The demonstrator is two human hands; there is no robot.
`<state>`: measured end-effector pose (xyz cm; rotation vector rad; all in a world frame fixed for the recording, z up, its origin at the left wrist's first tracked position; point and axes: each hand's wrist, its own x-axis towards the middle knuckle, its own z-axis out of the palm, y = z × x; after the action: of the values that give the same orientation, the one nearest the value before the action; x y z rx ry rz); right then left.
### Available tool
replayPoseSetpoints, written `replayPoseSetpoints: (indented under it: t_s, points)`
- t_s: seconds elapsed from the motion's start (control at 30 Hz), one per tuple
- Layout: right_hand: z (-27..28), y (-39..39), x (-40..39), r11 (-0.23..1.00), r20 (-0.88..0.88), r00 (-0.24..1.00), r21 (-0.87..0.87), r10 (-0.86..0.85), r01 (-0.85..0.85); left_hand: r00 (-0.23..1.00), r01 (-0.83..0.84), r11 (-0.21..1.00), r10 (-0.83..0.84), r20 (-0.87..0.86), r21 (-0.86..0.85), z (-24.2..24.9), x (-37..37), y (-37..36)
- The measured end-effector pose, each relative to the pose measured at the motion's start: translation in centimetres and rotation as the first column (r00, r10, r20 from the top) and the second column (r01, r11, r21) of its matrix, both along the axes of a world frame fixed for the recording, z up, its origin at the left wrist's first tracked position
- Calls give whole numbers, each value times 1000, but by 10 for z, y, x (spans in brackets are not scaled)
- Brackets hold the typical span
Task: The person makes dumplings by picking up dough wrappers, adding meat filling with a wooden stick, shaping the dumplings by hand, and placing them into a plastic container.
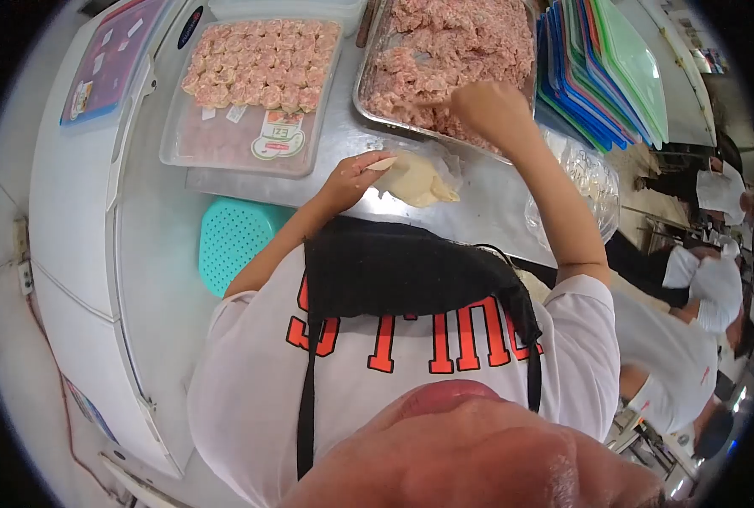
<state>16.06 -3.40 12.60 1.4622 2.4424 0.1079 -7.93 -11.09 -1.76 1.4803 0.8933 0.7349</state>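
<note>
My left hand (353, 181) is closed in a pinch on a thin pale dough wrapper (383, 164), just above the steel table. Right beside it lies a pile of pale yellow wrappers (417, 182), partly on clear plastic. My right hand (493, 112) is over the near edge of a deep metal tray (432, 134) filled with pink minced meat (453, 51). Its fingers are curled, and a thin thing seems to stick out of them into the mince; I cannot make out what it is.
Filled dumplings (258, 63) stand in rows on a plastic lid (216, 140) at left. Coloured plastic lids (597, 72) are stacked at right, above a plastic-wrapped bundle (584, 182). A turquoise perforated basket (233, 241) sits below the table edge. Several people (673, 347) are at far right.
</note>
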Motion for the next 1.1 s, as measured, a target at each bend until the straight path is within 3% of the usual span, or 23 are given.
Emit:
replayPoseSetpoints:
  t_s: [0.03,0.1,0.13,0.2,0.27,0.33,0.4,0.47,0.53,0.57,0.6,0.67,0.7,0.8,0.83,0.87,0.93,1.0,1.03,1.1]
  points:
    - [-7,9,4,1000,-4,1000,-5,8,-8,1000,-8,1000,8,-4,-5,1,2,-2]
    - [-28,29,6,957,-221,968,284,120,-54,999,-33,989,28,-42,-146,4,7,-4]
    - [-39,24,1,958,-226,966,282,123,-56,998,-37,988,31,-47,-149,8,13,-7]
    - [-62,13,-11,959,-215,947,201,240,-197,973,-148,971,177,147,-189,15,24,-13]
    - [-74,-4,-4,980,-253,953,148,165,-130,971,-122,963,166,173,-240,8,25,-13]
    - [-79,-18,8,998,-422,906,69,33,-4,967,-89,953,152,204,-289,-2,24,-13]
    - [-85,-21,22,998,-504,862,-19,-54,52,950,-107,895,220,221,-433,-7,24,-10]
    - [-94,-21,41,989,-572,807,-107,-144,100,921,-109,891,257,292,-441,-8,27,-5]
    - [-91,-22,53,924,-790,498,-378,-359,66,888,-98,886,283,363,-452,6,37,3]
    - [-89,-29,60,880,-805,358,-457,-472,132,815,-112,815,403,417,-569,15,43,12]
    - [-83,-30,64,880,-808,352,-451,-472,145,729,-107,729,520,445,-676,22,50,21]
    - [-74,-35,76,820,-807,169,-531,-566,213,679,-65,738,526,512,-672,29,70,47]
    - [-72,-39,79,778,-788,19,-604,-616,170,619,-57,720,569,541,-692,46,84,58]
    - [-72,-46,76,841,-853,-60,-521,-518,147,506,33,733,574,644,-680,90,116,77]
    - [-81,-47,72,880,-898,105,-387,-427,274,431,92,750,564,705,-655,100,124,84]
    - [-88,-49,69,945,-944,206,-201,-257,258,452,116,762,530,717,-637,99,125,88]
    - [-96,-53,70,971,-970,202,-88,-135,223,366,340,836,304,880,-430,84,126,101]
    - [-60,-80,63,919,-919,269,-185,-287,347,462,206,803,425,779,-560,67,125,104]
    - [-62,-85,64,916,-915,289,-165,-280,365,481,150,795,461,746,-587,70,125,99]
    - [-60,-95,64,906,-907,345,-83,-242,416,487,223,769,444,752,-598,78,125,94]
